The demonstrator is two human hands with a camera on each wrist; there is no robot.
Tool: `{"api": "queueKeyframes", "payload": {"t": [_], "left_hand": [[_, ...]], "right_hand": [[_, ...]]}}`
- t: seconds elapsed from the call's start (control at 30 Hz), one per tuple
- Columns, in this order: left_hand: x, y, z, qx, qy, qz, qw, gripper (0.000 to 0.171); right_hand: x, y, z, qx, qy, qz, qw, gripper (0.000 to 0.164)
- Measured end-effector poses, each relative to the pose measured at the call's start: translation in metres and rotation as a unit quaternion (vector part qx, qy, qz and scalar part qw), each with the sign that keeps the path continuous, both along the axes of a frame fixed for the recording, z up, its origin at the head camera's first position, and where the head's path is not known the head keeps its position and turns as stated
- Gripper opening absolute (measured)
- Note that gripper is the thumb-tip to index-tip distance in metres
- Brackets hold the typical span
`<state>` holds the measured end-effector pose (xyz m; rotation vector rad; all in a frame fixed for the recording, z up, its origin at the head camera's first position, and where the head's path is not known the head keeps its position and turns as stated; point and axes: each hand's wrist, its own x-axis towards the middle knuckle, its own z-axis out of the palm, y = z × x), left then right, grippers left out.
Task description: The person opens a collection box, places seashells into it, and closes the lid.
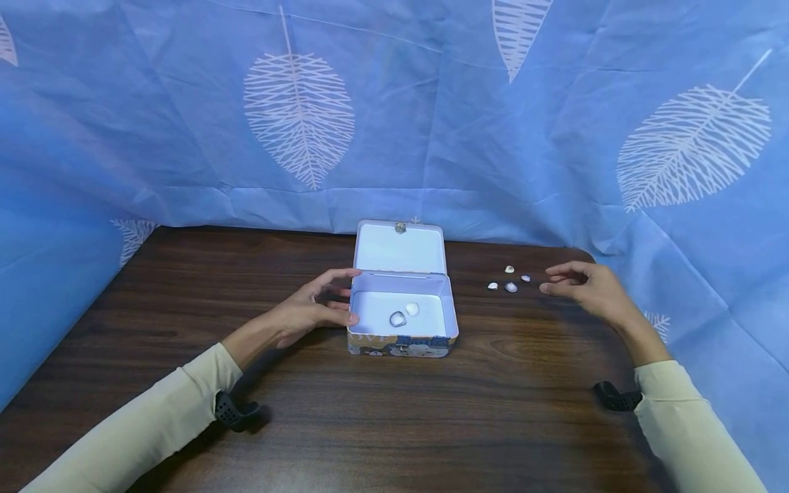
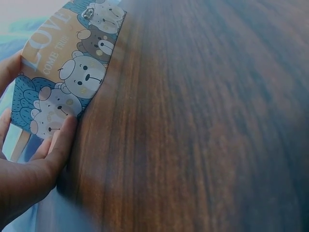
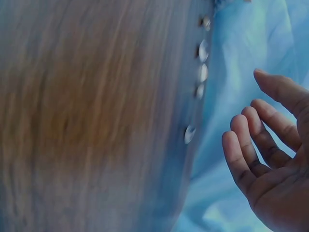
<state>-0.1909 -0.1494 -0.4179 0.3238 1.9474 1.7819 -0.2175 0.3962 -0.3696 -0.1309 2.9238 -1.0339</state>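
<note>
Table (image 1: 394,424), left grip (image 1: 308,309) touching tin (image 1: 403,346), right grip (image 1: 585,287) near shells (image 1: 511,287)

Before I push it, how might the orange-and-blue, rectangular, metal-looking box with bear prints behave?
The box is likely stiff: its thin walls stand straight. It will probably slide rather than tip, since it sits low and flat on the dark wood-grained table. Its raised rectangular lid, white inside, might swing if jolted, standing open along the back edge.

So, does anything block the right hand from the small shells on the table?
Nothing visible does: in the head view, only tabletop shows between the right hand and the nearest visible shell.
</note>
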Motion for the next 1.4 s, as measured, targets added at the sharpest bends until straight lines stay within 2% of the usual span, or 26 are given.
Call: {"api": "queueKeyframes", "payload": {"t": [0.23, 0.47, 0.73, 1.03, 1.4], "left_hand": [[0.0, -0.001, 0.0, 0.003, 0.0, -0.002, 1.0, 0.091], [0.001, 0.001, 0.001, 0.001, -0.01, 0.005, 0.9999, 0.091], [0.001, 0.0, 0.001, 0.001, -0.007, 0.002, 1.0, 0.092], [0.003, 0.0, 0.004, 0.005, -0.009, -0.001, 0.9999, 0.092], [0.003, 0.001, 0.003, 0.002, -0.01, 0.003, 0.9999, 0.092]], "right_hand": [[-0.009, 0.022, -0.011, 0.031, -0.031, -0.007, 0.999, 0.064], [-0.019, 0.034, -0.018, 0.03, -0.058, -0.017, 0.998, 0.066], [-0.027, 0.041, -0.025, 0.022, -0.073, 0.004, 0.997, 0.06], [-0.028, 0.039, -0.024, 0.036, -0.085, 0.002, 0.996, 0.054], [-0.023, 0.037, -0.022, 0.08, -0.072, 0.011, 0.994, 0.046]]}}
